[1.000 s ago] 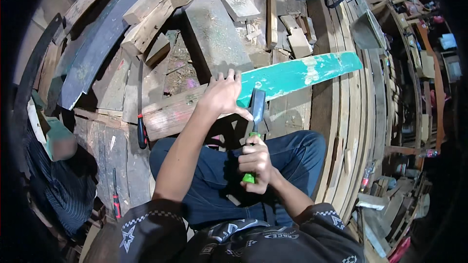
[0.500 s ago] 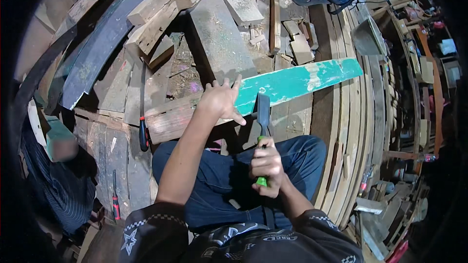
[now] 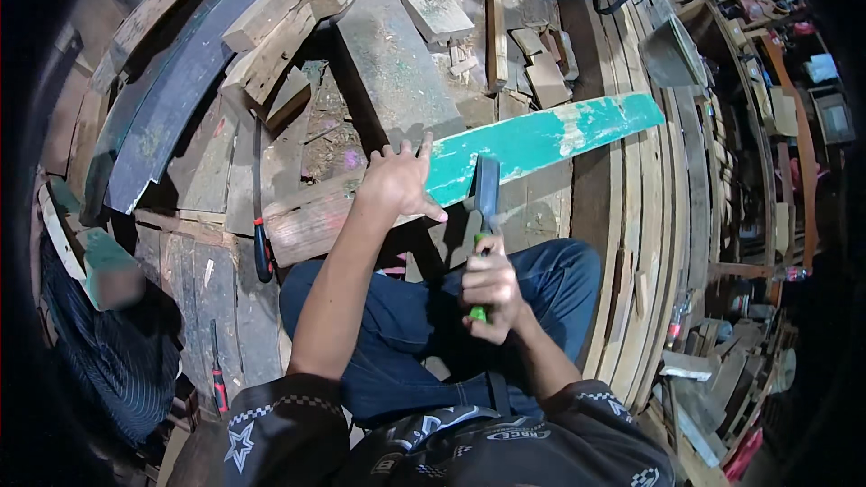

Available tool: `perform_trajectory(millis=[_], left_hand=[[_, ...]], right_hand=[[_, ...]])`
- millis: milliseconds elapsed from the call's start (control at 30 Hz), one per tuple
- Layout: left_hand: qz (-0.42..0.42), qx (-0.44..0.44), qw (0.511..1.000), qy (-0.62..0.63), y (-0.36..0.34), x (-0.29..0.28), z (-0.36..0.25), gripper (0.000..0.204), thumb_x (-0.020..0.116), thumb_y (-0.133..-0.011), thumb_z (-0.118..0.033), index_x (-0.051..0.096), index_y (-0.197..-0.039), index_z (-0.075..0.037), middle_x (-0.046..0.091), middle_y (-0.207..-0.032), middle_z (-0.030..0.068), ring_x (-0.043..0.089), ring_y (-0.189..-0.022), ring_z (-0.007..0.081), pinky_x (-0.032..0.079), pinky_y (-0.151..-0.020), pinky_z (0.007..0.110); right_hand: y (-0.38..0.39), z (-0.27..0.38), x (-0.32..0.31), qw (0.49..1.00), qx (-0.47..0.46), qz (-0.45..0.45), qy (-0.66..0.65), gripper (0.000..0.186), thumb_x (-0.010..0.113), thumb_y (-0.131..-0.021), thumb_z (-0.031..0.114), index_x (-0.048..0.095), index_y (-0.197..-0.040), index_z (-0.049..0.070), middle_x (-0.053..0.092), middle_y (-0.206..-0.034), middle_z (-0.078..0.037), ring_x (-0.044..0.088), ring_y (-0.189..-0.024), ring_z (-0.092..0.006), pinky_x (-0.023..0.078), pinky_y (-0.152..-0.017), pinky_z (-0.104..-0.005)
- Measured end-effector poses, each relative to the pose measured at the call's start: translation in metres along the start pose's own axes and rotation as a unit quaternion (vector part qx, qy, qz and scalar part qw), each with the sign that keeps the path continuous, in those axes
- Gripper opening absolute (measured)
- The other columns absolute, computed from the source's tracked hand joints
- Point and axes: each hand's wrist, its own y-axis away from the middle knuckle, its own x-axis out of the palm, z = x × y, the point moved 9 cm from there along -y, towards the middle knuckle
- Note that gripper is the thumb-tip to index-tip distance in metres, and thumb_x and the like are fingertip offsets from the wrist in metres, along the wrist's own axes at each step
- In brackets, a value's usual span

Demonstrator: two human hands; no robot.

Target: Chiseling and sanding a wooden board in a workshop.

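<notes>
"So, how do our fingers stand?"

"Our left hand [image 3: 391, 185] has its fingers spread wide and laid on the board [image 3: 532, 142], with nothing gripped; its thumb points right, by the near edge. Our right hand [image 3: 492, 287] has its fingers curled tight round the green handle [image 3: 479, 314] of a flat-bladed tool [image 3: 487, 189]."

"Do we have the blade on the wood?"

"Its end overlaps the green face just inside the near edge. From above, we can't tell whether it presses there or hovers."

"And how does the board look to us?"

"Long and narrow, slanting up toward the right. To the right of our left hand it's bright green, with a pale patch across it and small whitish marks. To the left it's bare wood with faint pinkish smudges. Our hand covers where one gives way to the other."

"Where do we have it, then, next to our fingers?"

"Directly beneath the left ones, and ahead of the right ones, which are apart from it; only the blade spans the gap. It lies just beyond our bent legs [image 3: 379, 311], its left end beside a black-and-red screwdriver [image 3: 262, 252], its right end overlapping the long planks [image 3: 622, 261]."
</notes>
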Motion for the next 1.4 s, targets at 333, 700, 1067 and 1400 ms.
perform_trajectory(millis=[333, 700, 1067, 1400], left_hand=[[0.029, -0.018, 0.999, -0.029, 0.004, -0.002, -0.003, 0.145, 0.088, -0.053, -0.061, 0.002, -0.156, -0.005, 0.032, -0.152, 0.0278, 0.038, -0.135, 0.0472, 0.033, -0.111, 0.053], [0.031, -0.002, 0.999, 0.028, 0.004, 0.000, 0.002, 0.151, 0.090, -0.047, -0.060, -0.003, -0.157, -0.012, 0.023, -0.153, 0.0350, 0.030, -0.137, 0.0545, 0.027, -0.112, 0.062], [0.027, -0.005, 0.999, 0.032, 0.000, 0.000, 0.003, 0.147, 0.090, -0.050, -0.057, -0.002, -0.157, -0.018, 0.021, -0.153, 0.0367, 0.026, -0.139, 0.0562, 0.025, -0.114, 0.060], [0.048, -0.030, 0.998, 0.028, 0.007, -0.002, 0.003, 0.144, 0.089, -0.051, -0.058, -0.001, -0.157, -0.025, 0.019, -0.158, 0.0270, 0.023, -0.143, 0.0506, 0.023, -0.111, 0.067]], right_hand=[[0.007, 0.009, 0.000, 1.000, 0.006, 0.019, -0.017, 0.026, 0.059, -0.049, 0.037, 0.048, -0.050, 0.013, 0.043, -0.054, 0.000, 0.044, -0.056, -0.0212, 0.031, -0.082, -0.0413], [-0.028, -0.021, -0.041, 0.999, 0.031, 0.013, -0.016, 0.035, 0.060, -0.062, 0.044, 0.051, -0.051, 0.011, 0.048, -0.056, -0.002, 0.052, -0.063, -0.0220, 0.026, -0.097, -0.0462], [0.053, -0.021, -0.079, 0.922, 0.169, -0.185, -0.296, 0.049, 0.054, -0.072, 0.042, 0.068, -0.060, -0.003, 0.057, -0.116, -0.028, 0.042, -0.126, -0.0433, 0.035, -0.106, -0.0578], [0.085, -0.041, -0.089, 0.761, 0.161, -0.333, -0.532, 0.025, 0.064, -0.076, 0.016, 0.065, -0.094, 0.000, 0.039, -0.147, -0.025, 0.033, -0.140, -0.0416, 0.035, -0.102, -0.0751]])
